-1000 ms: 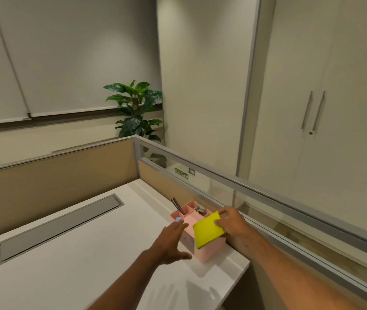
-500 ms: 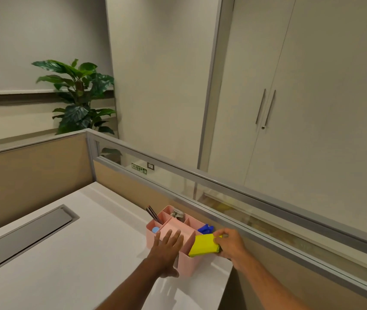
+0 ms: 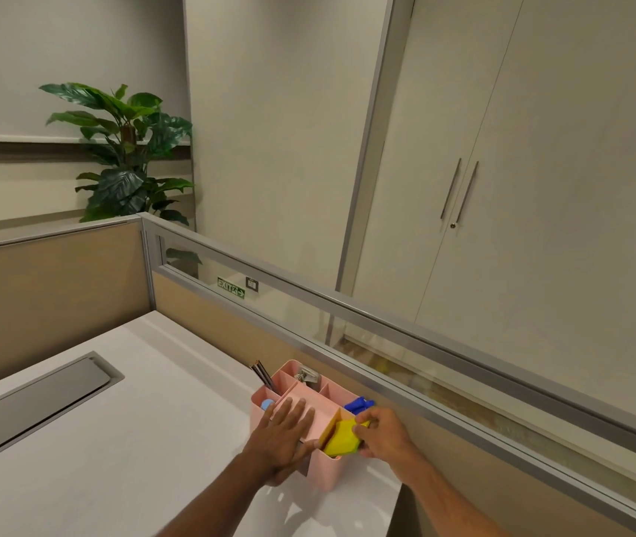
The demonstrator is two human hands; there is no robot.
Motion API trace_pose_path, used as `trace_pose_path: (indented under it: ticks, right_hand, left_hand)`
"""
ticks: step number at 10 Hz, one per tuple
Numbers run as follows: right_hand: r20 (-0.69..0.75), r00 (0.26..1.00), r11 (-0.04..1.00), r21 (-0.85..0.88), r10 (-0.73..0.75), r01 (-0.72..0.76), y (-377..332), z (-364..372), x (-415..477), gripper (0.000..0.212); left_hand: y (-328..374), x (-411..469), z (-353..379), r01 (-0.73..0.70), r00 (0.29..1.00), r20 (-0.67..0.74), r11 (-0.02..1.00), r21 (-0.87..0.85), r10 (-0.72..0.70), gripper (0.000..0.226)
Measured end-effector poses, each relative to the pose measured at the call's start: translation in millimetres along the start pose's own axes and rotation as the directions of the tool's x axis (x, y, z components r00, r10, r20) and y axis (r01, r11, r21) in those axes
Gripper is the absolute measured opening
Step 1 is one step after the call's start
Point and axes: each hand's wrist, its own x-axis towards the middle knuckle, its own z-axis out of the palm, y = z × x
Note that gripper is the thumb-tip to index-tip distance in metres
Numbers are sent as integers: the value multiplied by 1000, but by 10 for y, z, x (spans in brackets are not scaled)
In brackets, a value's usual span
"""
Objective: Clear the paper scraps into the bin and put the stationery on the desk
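Note:
A pink desk organiser (image 3: pixel 326 468) stands at the right end of the white desk (image 3: pixel 122 451), against the partition. My left hand (image 3: pixel 283 436) lies flat on its near side with straight fingers. My right hand (image 3: pixel 380 432) pinches a yellow pad of sticky notes (image 3: pixel 341 439), tilted and partly down inside the organiser's front compartment. Pencils (image 3: pixel 261 374), a metal clip (image 3: pixel 308 375), a blue-capped item (image 3: pixel 268 404) and a blue object (image 3: pixel 359 404) sit in other compartments.
A grey cable hatch (image 3: pixel 33 401) is set into the desk at the left. Tan partition panels with a glass strip and metal rail (image 3: pixel 405 343) fence the desk at the back and right. Behind them stand a potted plant (image 3: pixel 126 157) and a cupboard (image 3: pixel 502 188).
The yellow pad has gone from above the organiser's front wall down into its front compartment. My left hand has stayed against the organiser. The camera has turned right and down.

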Motion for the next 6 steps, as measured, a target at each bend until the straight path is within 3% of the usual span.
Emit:
trace_pose_path:
  ticks: [2, 4, 5, 6]
  right_hand:
    - [1, 1000, 992, -125, -20, 20, 26, 72, 31, 17]
    - [-23, 982, 905, -392, -187, 164, -15, 118, -14, 35]
    - [16, 940, 752, -596, -341, 283, -151, 197, -95, 51]
    - [78, 917, 660, -671, -392, 339, -227, 286, -127, 60]
  left_hand:
    - [-21, 43, 64, 23, 1000, -9, 1000, -16, -23, 108]
    - [-8, -16, 1, 74, 997, -13, 996, -47, -75, 114]
    - [5, -144, -118, 145, 989, -25, 987, -63, -146, 98]
    - [-37, -211, -164, 200, 978, -48, 979, -51, -202, 83]
